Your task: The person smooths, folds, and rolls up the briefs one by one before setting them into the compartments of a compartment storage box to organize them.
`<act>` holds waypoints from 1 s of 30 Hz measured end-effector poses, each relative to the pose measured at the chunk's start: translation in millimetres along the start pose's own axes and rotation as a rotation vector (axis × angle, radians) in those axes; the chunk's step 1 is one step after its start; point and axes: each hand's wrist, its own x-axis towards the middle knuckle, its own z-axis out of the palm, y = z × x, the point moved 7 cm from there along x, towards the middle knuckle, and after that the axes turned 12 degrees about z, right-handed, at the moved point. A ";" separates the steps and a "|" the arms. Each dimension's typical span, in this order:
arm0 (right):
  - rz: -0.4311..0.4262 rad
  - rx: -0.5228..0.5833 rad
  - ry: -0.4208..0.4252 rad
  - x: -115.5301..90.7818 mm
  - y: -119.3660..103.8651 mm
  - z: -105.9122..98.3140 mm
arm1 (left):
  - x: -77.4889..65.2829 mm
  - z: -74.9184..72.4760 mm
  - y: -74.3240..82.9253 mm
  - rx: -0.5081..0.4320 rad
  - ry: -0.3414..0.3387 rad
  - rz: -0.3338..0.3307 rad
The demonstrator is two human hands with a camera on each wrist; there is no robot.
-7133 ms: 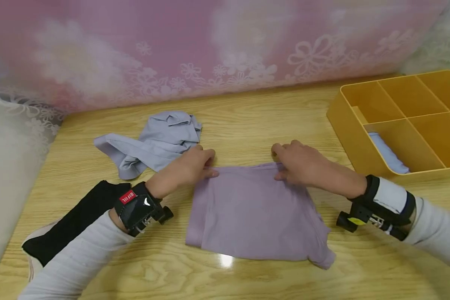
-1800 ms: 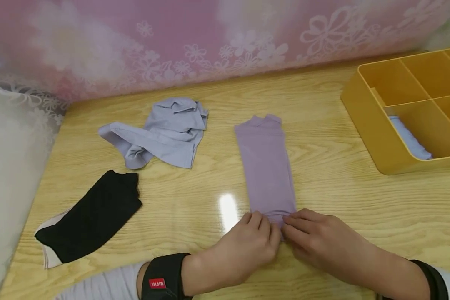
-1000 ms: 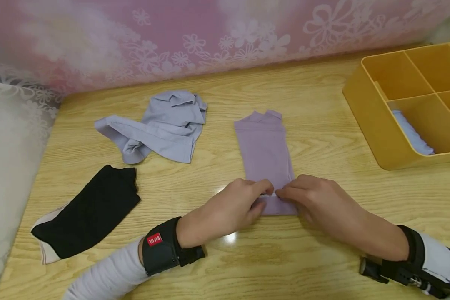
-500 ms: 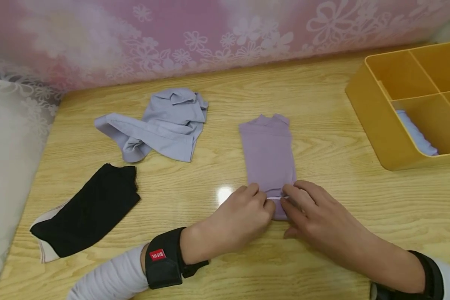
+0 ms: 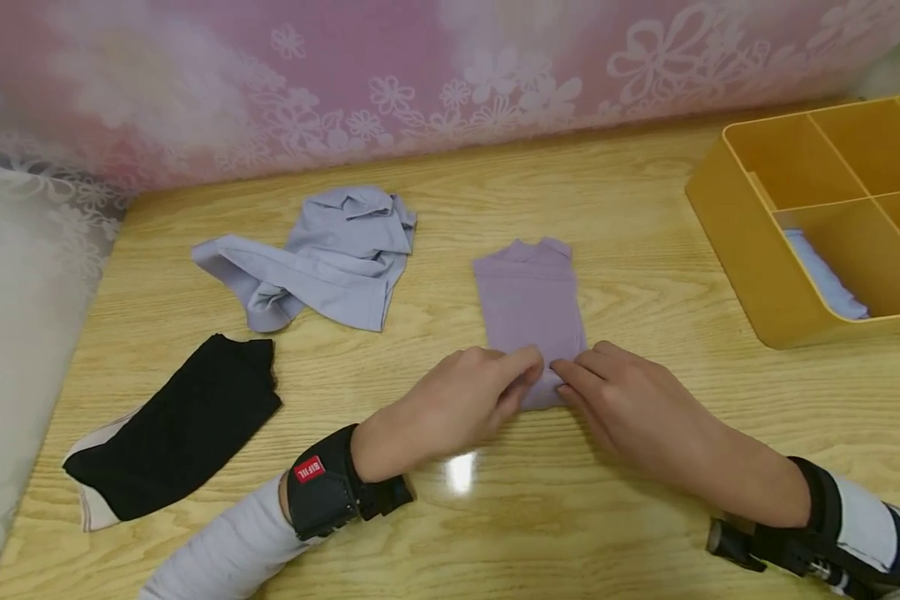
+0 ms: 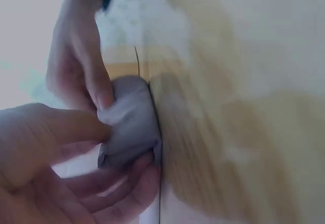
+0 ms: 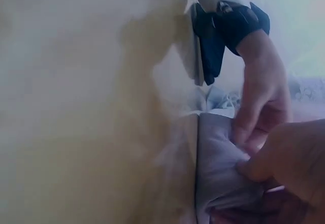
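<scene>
A light purple garment point(image 5: 528, 304), folded into a long strip, lies in front of me with its near end rolled up. My left hand point(image 5: 450, 400) pinches the left end of the roll. In the left wrist view the rolled cloth point(image 6: 131, 117) is a thick bundle, with that hand's thumb on one side and curled fingers at its end. My right hand point(image 5: 637, 408) holds the roll's right end. Its thumb presses the cloth point(image 7: 218, 158) in the right wrist view, while some fingertips are hidden.
A crumpled grey-blue garment point(image 5: 345, 250) lies at the back left. Nearer, a folded black garment point(image 5: 180, 425) with pale edges rests on the wooden table point(image 5: 630, 217). At right stands a yellow divided box point(image 5: 727, 250) with a light blue rolled cloth point(image 5: 825, 275) in one compartment.
The purple garment was spread wide, then became a narrow strip. Its near end has been rolled away from me, so the flat part is shorter. Both hands moved slightly forward with the roll.
</scene>
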 end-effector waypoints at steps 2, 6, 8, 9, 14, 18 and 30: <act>0.048 -0.020 -0.037 3.2 4.1 2.7 | 0.4 4.8 -1.9 0.014 -0.020 -0.016; 0.124 -0.063 -0.096 4.6 7.7 5.4 | -0.8 12.1 -3.1 0.033 -0.081 -0.072; 0.160 -0.069 -0.113 4.4 8.4 6.1 | -1.8 13.3 -3.7 0.064 -0.093 -0.094; 0.170 -0.076 -0.108 4.4 8.7 6.0 | -1.7 13.4 -3.5 0.101 -0.094 -0.089; 0.113 -0.102 -0.013 6.6 6.9 4.0 | 0.3 11.0 4.6 0.389 -0.104 0.002; 0.004 -0.106 -0.010 5.8 2.2 4.5 | 0.8 9.4 12.0 0.579 -0.091 0.062; -0.078 -0.049 -0.064 12.9 -0.5 -4.0 | -0.2 0.3 12.6 0.505 -0.043 0.075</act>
